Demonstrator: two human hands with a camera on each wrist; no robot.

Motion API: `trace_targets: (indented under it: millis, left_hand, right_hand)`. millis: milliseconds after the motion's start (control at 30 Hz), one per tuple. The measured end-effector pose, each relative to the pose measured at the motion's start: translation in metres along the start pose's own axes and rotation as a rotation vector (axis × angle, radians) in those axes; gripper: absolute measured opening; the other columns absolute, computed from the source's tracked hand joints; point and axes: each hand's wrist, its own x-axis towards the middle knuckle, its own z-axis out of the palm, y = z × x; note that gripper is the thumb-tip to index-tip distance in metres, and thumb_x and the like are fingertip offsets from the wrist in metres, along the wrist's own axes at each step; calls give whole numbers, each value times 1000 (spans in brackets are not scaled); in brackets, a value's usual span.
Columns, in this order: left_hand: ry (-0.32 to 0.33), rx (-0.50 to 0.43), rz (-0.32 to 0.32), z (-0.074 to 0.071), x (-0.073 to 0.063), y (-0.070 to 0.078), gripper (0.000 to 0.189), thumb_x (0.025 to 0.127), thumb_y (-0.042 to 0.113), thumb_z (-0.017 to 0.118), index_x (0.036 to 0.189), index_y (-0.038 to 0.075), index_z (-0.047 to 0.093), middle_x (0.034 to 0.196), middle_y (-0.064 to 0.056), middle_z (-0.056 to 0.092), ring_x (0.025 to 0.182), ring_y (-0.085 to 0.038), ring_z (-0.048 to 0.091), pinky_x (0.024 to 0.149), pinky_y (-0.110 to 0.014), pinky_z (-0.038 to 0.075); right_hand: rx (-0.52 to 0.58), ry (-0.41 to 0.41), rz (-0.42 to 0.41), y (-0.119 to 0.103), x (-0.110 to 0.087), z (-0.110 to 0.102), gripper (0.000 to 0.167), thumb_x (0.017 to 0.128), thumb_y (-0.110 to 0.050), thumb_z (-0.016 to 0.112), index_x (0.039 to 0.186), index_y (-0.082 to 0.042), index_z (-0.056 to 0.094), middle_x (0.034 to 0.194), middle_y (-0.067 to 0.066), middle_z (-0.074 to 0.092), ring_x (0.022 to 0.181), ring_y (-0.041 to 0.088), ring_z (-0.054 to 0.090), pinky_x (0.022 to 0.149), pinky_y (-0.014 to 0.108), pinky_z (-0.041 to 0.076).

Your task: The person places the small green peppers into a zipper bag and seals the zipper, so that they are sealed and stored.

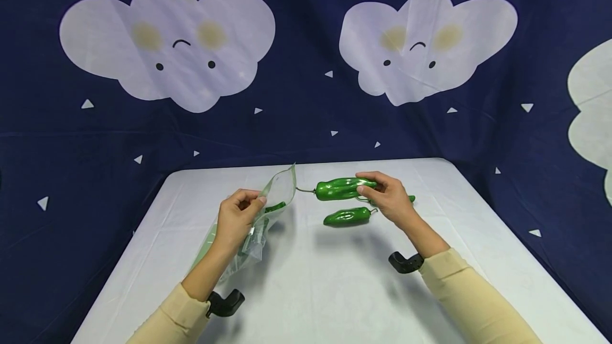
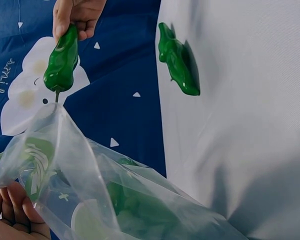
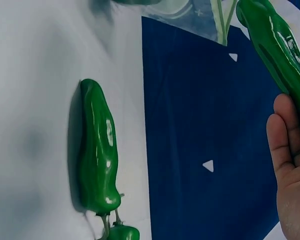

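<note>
Currently, just right of centre in the head view, the fingers of the right hand pinch a long, glossy green pepper crosswise, stem pointing left toward the open clear, green-edged plastic bag whose rim the left hand pinches.

On the white table, two green peppers, perhaps the bag.
</note>
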Motion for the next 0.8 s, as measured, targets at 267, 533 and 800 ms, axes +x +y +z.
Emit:
trace_targets:
  millis: [267, 533, 800]
  left_hand:
    - [-4, 6, -4, 0, 0, 0, 12, 84, 7, 69, 90, -3, 69, 73, 9, 59, 63, -6, 48, 54, -17, 39]
    - [-4, 11, -6, 1, 0, 1, 12, 84, 8, 70, 91, -2, 69, 72, 11, 59, 62, -5, 48, 54, -17, 38]
    - [-3, 10, -4, 1, 0, 1, 12, 84, 8, 70, 91, -2, 69, 72, 10, 59, 62, -5, 48, 54, -17, 38]
  right_hand:
    - [45, -29, -4, -6, 6, 11, 40, 87, -23, 68, 123, -6, 61, 109, 15, 62, 82, 5, 63, 73, 22, 55]
    - [16, -26, 1, -17, 12, 18, 40, 88, -26, 67, 123, -10, 61, 104, 11, 63, 74, 6, 59, 63, 23, 51]
    - [16, -14, -5, -23, 18, 25, 36, 88, -25, 68, 121, -12, 63, 88, 2, 62, 61, 6, 50, 52, 23, 45]
